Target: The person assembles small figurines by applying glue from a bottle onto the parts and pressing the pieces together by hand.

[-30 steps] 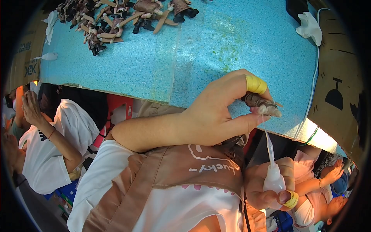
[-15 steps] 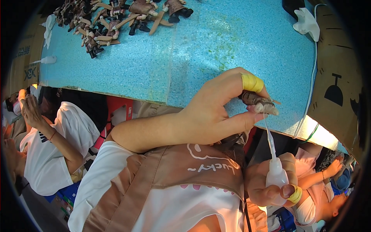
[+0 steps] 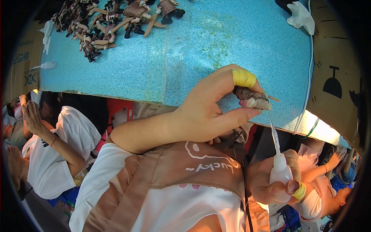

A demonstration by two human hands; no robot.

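My left hand [image 3: 210,108] pinches a small brown figurine part [image 3: 251,98] between thumb and fingers, just over the near edge of the blue speckled table [image 3: 201,50]. A yellow tape band wraps its index finger. My right hand [image 3: 272,181] grips a small white squeeze bottle [image 3: 280,174]; its long thin nozzle points up and its tip touches the part. Yellow tape is on that thumb too.
A pile of brown toy figures [image 3: 112,19] lies at the table's far left. A white glove or cloth [image 3: 301,15] sits at the far right, a cardboard box [image 3: 336,73] beside the table. Other people sit at the left [image 3: 46,154] and lower right [image 3: 328,185].
My left hand has shifted slightly left and down with the part. The bottle's nozzle tip stays at the part while my right hand drops a little lower.
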